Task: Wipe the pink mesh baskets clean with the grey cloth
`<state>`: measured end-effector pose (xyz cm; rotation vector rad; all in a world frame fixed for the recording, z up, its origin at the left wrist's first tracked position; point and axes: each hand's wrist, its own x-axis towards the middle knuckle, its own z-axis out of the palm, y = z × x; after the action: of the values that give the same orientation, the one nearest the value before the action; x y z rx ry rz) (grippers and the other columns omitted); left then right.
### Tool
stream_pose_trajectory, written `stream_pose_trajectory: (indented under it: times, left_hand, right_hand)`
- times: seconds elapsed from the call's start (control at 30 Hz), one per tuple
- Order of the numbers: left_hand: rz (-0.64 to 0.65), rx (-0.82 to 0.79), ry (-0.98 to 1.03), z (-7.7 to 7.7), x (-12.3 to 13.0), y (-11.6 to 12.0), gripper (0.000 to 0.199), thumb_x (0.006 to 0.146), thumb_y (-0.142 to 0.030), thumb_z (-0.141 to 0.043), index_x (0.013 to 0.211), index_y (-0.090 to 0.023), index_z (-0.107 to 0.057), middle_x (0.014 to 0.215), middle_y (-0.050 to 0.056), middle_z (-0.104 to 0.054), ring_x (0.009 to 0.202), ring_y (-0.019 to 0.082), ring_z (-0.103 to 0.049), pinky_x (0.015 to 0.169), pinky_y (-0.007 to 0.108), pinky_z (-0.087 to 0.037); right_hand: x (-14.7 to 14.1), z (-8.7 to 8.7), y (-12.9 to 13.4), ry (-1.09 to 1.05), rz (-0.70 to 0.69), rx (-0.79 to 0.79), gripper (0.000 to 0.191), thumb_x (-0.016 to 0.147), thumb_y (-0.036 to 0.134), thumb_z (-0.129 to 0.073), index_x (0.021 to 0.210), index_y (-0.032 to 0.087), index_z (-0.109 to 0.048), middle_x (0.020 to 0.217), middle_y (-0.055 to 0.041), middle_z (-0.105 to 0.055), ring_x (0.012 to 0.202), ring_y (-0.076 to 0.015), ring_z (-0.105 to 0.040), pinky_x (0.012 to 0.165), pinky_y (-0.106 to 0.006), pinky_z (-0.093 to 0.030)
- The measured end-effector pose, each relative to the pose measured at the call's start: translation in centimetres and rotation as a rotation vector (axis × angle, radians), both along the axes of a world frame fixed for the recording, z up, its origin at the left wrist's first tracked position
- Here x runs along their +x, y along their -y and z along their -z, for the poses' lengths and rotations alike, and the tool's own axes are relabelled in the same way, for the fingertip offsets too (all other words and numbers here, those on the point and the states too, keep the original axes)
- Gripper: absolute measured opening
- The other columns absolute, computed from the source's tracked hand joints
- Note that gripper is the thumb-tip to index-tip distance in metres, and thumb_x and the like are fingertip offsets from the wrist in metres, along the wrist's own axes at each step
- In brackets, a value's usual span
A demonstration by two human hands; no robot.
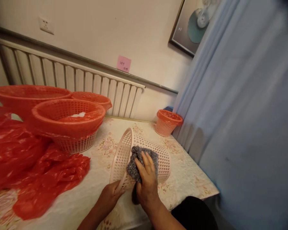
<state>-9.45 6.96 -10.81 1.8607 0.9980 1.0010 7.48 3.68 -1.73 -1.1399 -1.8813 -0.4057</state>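
Note:
A pale pink perforated plastic waste basket point(164, 159) lies on its side over the table, its open mouth turned to the left. My left hand point(110, 195) grips the basket's rim at the near lower edge, thumb and fingers closed on it. Against the basket's outer wall, my right hand point(147, 179) presses a dark grey fuzzy cloth point(134, 163). The fingers of that hand lie over the cloth, and one end of it hangs below the palm.
Several baskets lined with red bags, one in front point(69, 137), stand at the left beside crumpled red plastic bags point(52, 175). A small lined basket point(165, 126) stands at the far right corner. A radiator point(86, 80) runs behind; a blue curtain point(242, 111) hangs right of the flowered table point(187, 179).

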Motion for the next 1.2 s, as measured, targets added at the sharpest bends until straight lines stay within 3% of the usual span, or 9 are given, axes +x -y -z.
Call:
stream_pose_trajectory:
  times: [0.2,0.43,0.57,0.77,0.87,1.0,1.2]
  left_hand:
    - [-0.028,0.128,0.001,0.2,0.7,1.0,0.027,0.087,-0.042,-0.054,0.092,-0.024,-0.074,0.091,0.003,-0.078,0.084,0.024,-0.071,0.08,0.027,-0.053]
    - [-0.068,0.093,0.06,0.4,0.9,1.2,0.03,0.086,-0.043,-0.055,0.095,-0.021,-0.073,0.093,0.004,-0.078,0.084,0.024,-0.072,0.079,0.027,-0.054]
    - [-0.086,0.053,0.101,0.3,1.0,0.9,0.029,0.085,-0.042,-0.056,0.09,-0.019,-0.073,0.089,0.004,-0.078,0.083,0.023,-0.072,0.077,0.027,-0.055]
    - [-0.12,0.022,0.139,0.3,1.3,0.7,0.027,0.083,-0.041,-0.059,0.085,-0.018,-0.072,0.082,0.003,-0.077,0.079,0.023,-0.071,0.073,0.027,-0.055]
    - [-0.121,0.024,0.152,0.6,1.4,0.7,0.025,0.084,-0.04,-0.059,0.085,-0.018,-0.072,0.082,0.003,-0.077,0.079,0.023,-0.071,0.074,0.028,-0.055]
    - [-0.096,0.013,0.147,0.5,1.2,0.7,0.025,0.084,-0.039,-0.058,0.088,-0.018,-0.072,0.086,0.004,-0.077,0.082,0.024,-0.071,0.076,0.029,-0.055]
    - [-0.052,0.0,0.14,0.3,0.8,0.5,0.029,0.085,-0.039,-0.057,0.096,-0.017,-0.072,0.095,0.006,-0.077,0.089,0.025,-0.071,0.083,0.031,-0.054]
  right_hand:
    - [0.1,-1.4,-1.2,-0.034,0.0,-0.008,0.067,0.072,-0.002,-0.037,0.135,0.02,-0.049,0.15,-0.0084,-0.036,0.141,-0.0269,-0.026,0.109,-0.057,-0.034]
    - [0.5,-0.9,-1.1,0.025,-0.002,0.029,0.066,0.073,-0.002,-0.038,0.134,0.021,-0.05,0.149,-0.0082,-0.037,0.141,-0.0266,-0.026,0.108,-0.054,-0.036]
    - [3.7,0.4,-2.0,0.014,0.036,0.016,0.068,0.069,-0.004,-0.038,0.131,0.02,-0.052,0.147,-0.0076,-0.04,0.14,-0.0252,-0.027,0.108,-0.054,-0.034]
    - [11.2,3.2,-3.8,-0.152,0.236,-0.027,0.072,0.063,-0.003,-0.035,0.129,0.019,-0.054,0.145,-0.0076,-0.043,0.136,-0.0228,-0.034,0.111,-0.054,-0.03]
    - [13.0,3.5,-4.0,-0.27,0.348,-0.068,0.067,0.064,0.0,-0.037,0.125,0.017,-0.058,0.142,-0.0087,-0.047,0.133,-0.0231,-0.038,0.11,-0.052,-0.032]
    - [12.0,1.8,-4.8,-0.337,0.38,-0.156,0.062,0.064,0.003,-0.04,0.121,0.015,-0.062,0.138,-0.0103,-0.051,0.13,-0.0241,-0.042,0.111,-0.048,-0.032]
    - [5.4,-2.7,-5.3,-0.198,0.102,-0.19,0.069,0.061,0.0,-0.04,0.123,0.02,-0.061,0.139,-0.0062,-0.051,0.13,-0.021,-0.043,0.112,-0.046,-0.032]
